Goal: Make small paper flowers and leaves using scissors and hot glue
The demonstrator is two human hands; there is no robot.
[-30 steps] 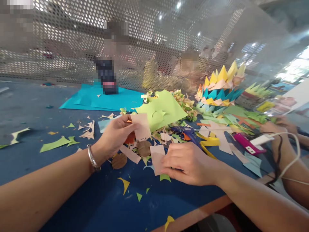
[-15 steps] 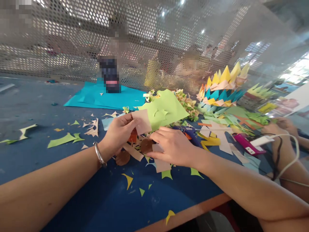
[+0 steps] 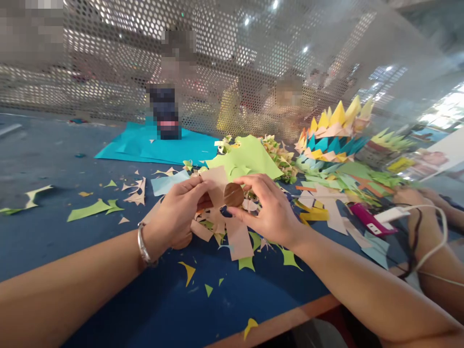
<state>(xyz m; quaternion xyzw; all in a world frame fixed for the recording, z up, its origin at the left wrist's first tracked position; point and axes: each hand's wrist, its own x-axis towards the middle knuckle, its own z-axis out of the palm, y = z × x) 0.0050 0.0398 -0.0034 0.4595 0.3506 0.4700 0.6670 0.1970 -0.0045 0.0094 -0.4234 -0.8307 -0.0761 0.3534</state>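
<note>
- Left hand (image 3: 179, 212): fingers closed on a pale pink paper square (image 3: 216, 186), held above the middle of the blue table (image 3: 108, 285).
- Right hand (image 3: 270, 212): thumb and fingers pinch a brown paper disc (image 3: 233, 195), touching the square's right edge.
- Below both: pink strips (image 3: 239, 239) among scraps.
- Far edge: teal sheet (image 3: 141, 145).
- Right edge: a co-worker's hand (image 3: 409, 195).

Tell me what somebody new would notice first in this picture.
First, the two hands at centre: the left hand pinches a pale pink paper piece while the right hand holds a brown paper disc against it. Behind them lies a light green sheet, and at far right a spiky stack of coloured paper crowns.
</note>
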